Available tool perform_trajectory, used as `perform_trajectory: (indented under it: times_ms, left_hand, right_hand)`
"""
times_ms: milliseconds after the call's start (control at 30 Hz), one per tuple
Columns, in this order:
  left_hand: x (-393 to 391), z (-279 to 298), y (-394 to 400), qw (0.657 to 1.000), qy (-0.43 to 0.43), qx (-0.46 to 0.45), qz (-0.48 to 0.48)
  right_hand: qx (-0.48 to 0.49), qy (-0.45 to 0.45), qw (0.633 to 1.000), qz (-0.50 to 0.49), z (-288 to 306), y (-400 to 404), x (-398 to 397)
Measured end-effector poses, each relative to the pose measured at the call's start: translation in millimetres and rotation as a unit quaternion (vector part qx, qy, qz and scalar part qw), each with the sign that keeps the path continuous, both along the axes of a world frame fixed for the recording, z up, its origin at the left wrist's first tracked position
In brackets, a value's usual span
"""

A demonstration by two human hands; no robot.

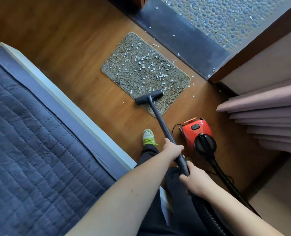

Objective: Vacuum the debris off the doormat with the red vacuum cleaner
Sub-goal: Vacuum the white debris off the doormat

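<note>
Status: early stage. The doormat (144, 74) lies on the wood floor (73, 53) at 12 o'clock from the person, just beside the door sill (183, 40). The nozzle (149, 97) rests on the mat's near edge, at its 6 o'clock side. Behind the nozzle the near corner appears free of debris. White debris (146, 62) covers the middle and the far half, densest toward 1 o'clock. A few flakes lie off the mat on the floor and sill.

The left hand (172, 149) grips the wand (160, 120) with fingers wrapped round it. The right hand (195, 181) clamps the wand's rear end, where the hose (207, 217) joins. The vacuum (196, 133) stands at 3 o'clock from the wand.

Remaining: most of the mat, by this estimate.
</note>
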State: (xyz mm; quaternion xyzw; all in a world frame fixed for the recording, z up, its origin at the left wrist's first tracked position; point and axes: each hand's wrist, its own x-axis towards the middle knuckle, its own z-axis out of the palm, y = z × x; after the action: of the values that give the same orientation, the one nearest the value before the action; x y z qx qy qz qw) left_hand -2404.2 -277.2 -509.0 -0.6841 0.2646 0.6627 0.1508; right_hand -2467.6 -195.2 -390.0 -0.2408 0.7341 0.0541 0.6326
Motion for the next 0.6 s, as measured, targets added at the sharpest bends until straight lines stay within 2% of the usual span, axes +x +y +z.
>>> perform_trajectory:
  times_ms: [133,200,367,600]
  left_hand:
    - [1.3,-10.5,-2.9,0.999,-0.015,-0.018,-0.049]
    - [2.5,-27.5,-9.6,0.998,-0.016,-0.025,-0.046]
    - [5.0,-20.6,-49.7,0.998,-0.004,-0.056,-0.019]
    - [6.2,-13.8,-78.3,0.996,-0.026,-0.075,-0.043]
  right_hand:
    - [-0.001,-0.001,1.000,-0.009,-3.1,-2.2,5.8]
    - [-0.006,0.005,1.000,-0.013,-7.3,-10.5,8.6]
    - [-0.022,0.029,0.999,0.004,-22.6,-43.4,14.0]
    - [-0.015,0.020,1.000,-0.002,-28.2,-73.0,18.8]
